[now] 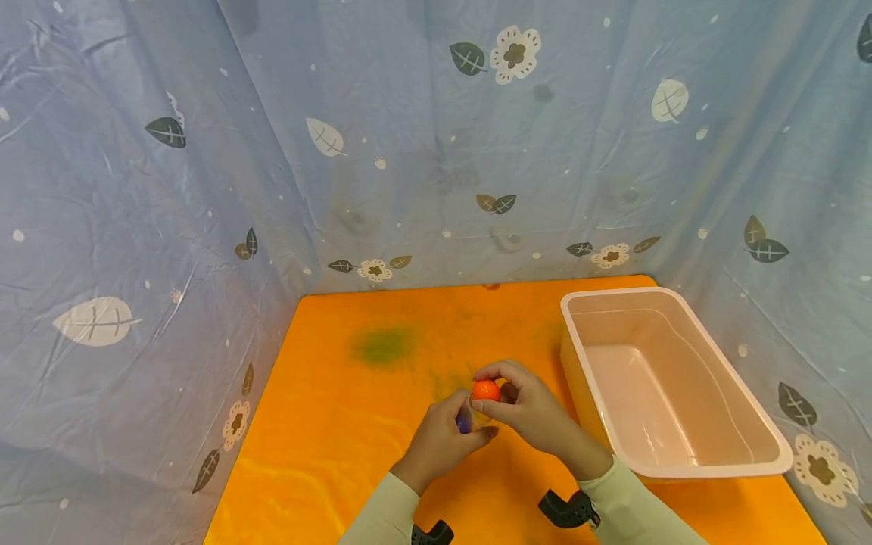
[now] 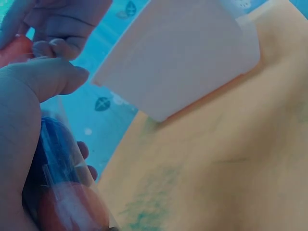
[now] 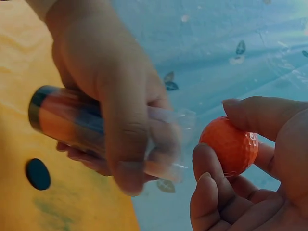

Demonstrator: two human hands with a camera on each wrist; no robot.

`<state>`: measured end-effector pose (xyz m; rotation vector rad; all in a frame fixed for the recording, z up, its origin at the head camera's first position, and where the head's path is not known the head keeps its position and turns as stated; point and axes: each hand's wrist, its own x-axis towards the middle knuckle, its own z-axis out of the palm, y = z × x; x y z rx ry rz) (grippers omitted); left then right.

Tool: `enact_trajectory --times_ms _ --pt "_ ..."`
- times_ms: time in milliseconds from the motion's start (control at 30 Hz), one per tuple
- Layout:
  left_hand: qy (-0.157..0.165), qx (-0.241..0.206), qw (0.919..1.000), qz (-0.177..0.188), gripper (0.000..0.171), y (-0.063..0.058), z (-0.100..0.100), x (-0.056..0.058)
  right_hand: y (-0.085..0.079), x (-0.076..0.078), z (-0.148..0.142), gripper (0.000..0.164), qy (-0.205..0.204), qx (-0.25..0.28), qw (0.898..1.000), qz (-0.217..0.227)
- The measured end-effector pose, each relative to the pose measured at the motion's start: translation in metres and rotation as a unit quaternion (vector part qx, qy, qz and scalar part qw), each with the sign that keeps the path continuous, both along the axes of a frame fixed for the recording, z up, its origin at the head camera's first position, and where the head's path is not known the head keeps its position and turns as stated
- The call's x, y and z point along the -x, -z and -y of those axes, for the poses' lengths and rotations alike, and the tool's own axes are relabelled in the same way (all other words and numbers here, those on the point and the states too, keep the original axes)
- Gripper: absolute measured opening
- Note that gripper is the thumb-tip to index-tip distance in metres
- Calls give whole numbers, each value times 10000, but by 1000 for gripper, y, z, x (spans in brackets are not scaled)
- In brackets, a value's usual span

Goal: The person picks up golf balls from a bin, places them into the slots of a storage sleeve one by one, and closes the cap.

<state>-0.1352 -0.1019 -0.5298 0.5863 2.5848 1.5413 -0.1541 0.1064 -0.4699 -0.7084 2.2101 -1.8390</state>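
Observation:
My left hand [image 1: 443, 439] grips a clear plastic tube [image 3: 91, 125] that holds an orange ball and a dark blue ball [image 2: 50, 144]. Its open mouth points toward my right hand [image 1: 524, 405], which pinches an orange dimpled ball [image 1: 486, 390] [image 3: 230, 146] between thumb and fingers just beside the tube's mouth. Both hands hover over the orange table [image 1: 354, 424], near its middle. In the left wrist view the tube [image 2: 62, 187] shows close up inside my palm, and my right hand's fingers [image 2: 57, 21] sit at the top left.
An empty pale pink tub [image 1: 668, 386] [image 2: 183, 53] stands at the table's right side. A dark round cap [image 3: 37, 173] lies on the table under the hands. Blue leaf-patterned sheeting [image 1: 409, 151] walls the back and sides. A green smudge [image 1: 384, 344] marks the tabletop.

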Motion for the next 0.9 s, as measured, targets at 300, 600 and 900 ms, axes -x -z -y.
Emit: enact_trajectory --times_ms 300,600,900 --pt "17 11 9999 -156 24 2 1 0 6 -3 -3 29 -162 -447 9989 50" --pt "116 -157 9998 -97 24 7 0 1 8 -5 -5 30 -214 -457 9986 156" --pt "52 -189 9998 -36 28 5 3 -1 10 -4 -2 30 -172 -542 9982 166"
